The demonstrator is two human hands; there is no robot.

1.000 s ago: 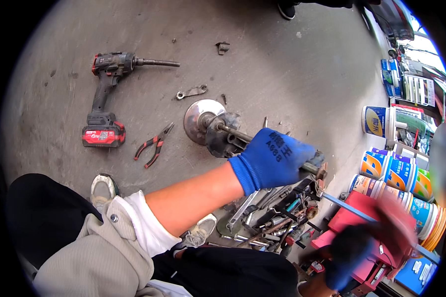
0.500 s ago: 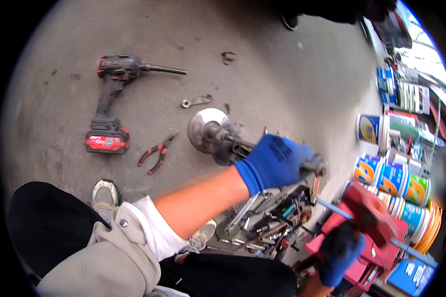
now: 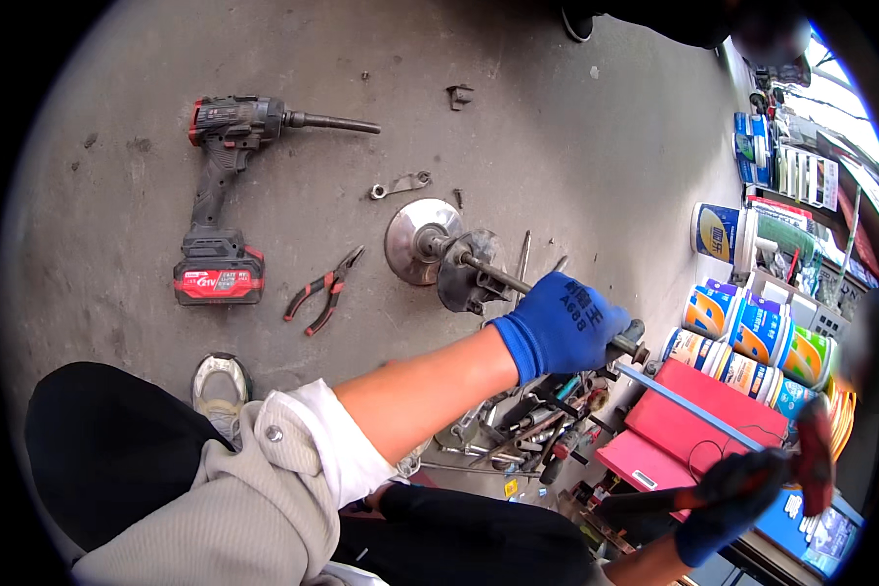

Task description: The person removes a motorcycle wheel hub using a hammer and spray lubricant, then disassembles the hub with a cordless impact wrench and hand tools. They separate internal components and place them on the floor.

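Observation:
My left hand (image 3: 562, 324), in a blue glove, is closed around a long metal shaft (image 3: 495, 274). The shaft's low end carries a shiny round flange (image 3: 406, 244) on the floor, with a dark plate (image 3: 459, 283) just above it. A stepped end of the shaft pokes out past my fist on the right. At the lower right, my right hand (image 3: 731, 496), in a blue and black glove, grips a hammer (image 3: 815, 461) with a reddish head and a black and red handle. The hammer head is well apart from the shaft.
On the floor at left lie a cordless impact wrench (image 3: 230, 146), red-handled pliers (image 3: 324, 291) and a small metal link (image 3: 400, 186). Mixed tools (image 3: 547, 420) lie below my left hand. A red case (image 3: 698, 410) and several paint buckets (image 3: 757, 332) stand at right.
My right hand has swung the hammer to the right, away from the shaft's end. My left hand keeps its grip on the shaft. The whole view has shifted slightly.

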